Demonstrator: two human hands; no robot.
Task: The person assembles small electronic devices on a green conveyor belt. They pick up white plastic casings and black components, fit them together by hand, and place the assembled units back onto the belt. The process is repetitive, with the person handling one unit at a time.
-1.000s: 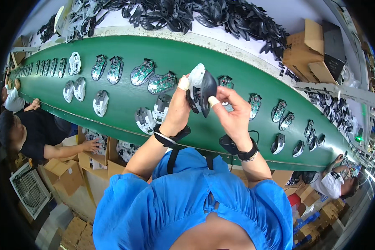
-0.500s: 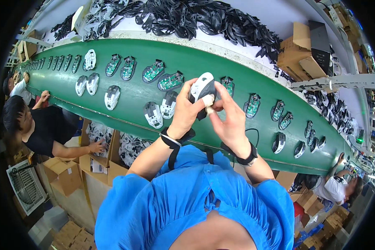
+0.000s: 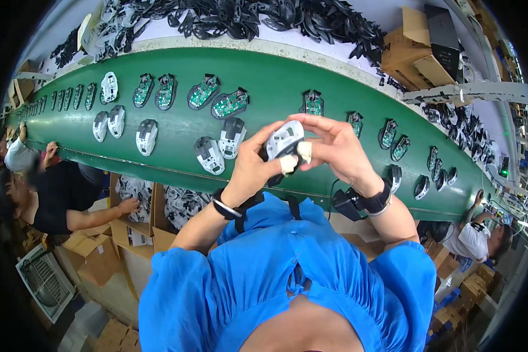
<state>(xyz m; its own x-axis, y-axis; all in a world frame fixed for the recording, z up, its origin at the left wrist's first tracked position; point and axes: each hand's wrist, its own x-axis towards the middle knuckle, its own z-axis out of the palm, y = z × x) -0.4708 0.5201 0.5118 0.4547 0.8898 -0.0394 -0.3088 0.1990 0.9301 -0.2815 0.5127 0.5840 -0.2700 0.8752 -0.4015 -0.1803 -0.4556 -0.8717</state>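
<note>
A green belt (image 3: 287, 88) arcs from nine to four o'clock, carrying circuit boards (image 3: 202, 92) at eleven and white shells (image 3: 146, 136) at ten. Black parts (image 3: 287, 17) heap at twelve, cardboard boxes (image 3: 413, 50) sit at one, a seated person (image 3: 53, 193) at eight

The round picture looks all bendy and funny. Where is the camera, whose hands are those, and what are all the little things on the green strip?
The camera sits on a person's head and looks down, and its very wide lens bends straight lines. The blue cloth at the bottom is that person's clothing. Their left hand and right hand together hold one white computer mouse above a long green conveyor belt. On the belt lie more white mouse shells and open mouse bases with green circuit boards. Behind the belt is a heap of black plastic parts. Other workers sit along the near side, beside cardboard boxes.
</note>
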